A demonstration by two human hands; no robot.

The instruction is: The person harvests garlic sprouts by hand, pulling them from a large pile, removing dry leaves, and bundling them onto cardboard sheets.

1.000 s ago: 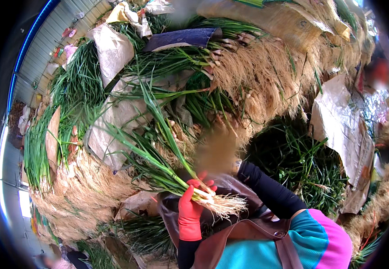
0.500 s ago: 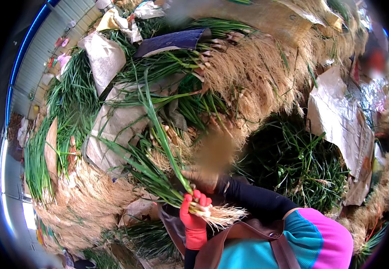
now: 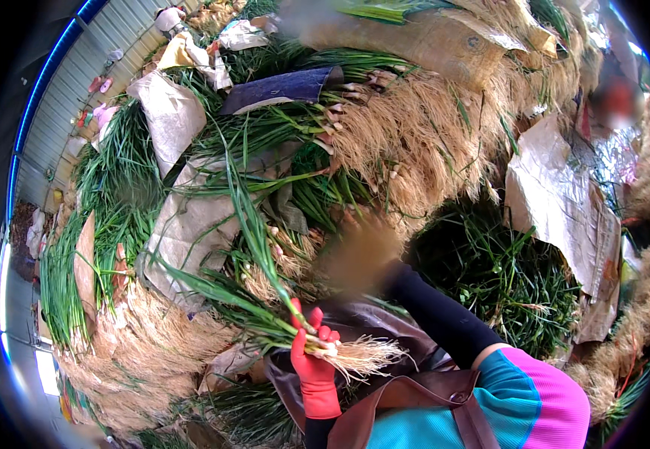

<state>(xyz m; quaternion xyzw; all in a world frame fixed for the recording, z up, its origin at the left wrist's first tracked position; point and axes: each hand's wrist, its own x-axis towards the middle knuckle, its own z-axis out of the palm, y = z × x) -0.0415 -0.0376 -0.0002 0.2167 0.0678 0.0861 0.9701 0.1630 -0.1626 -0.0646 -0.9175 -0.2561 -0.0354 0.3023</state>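
My left hand (image 3: 314, 352), in a red glove, is closed around a bunch of green garlic (image 3: 261, 308). The long flat leaves point up and left, and the pale roots (image 3: 362, 357) stick out to the right over my apron (image 3: 407, 396). My right arm, in a dark sleeve, reaches forward, and my right hand (image 3: 370, 258) is at a heap of loose stalks (image 3: 284, 262). A brown blur covers that hand, so its fingers and anything in them cannot be made out.
Stacked green garlic with tan roots (image 3: 407, 135) lies beyond my hands, and more (image 3: 138, 355) lies to the left. A dark green leaf pile (image 3: 497, 277) sits at the right, beside a pale torn sheet (image 3: 557, 202). Grey sacking (image 3: 194, 228) and a blue curved sheet (image 3: 284, 91) lie among the stalks.
My right hand has moved away from the bunch, forward to the loose stalks. My left hand keeps its hold and has shifted slightly left.
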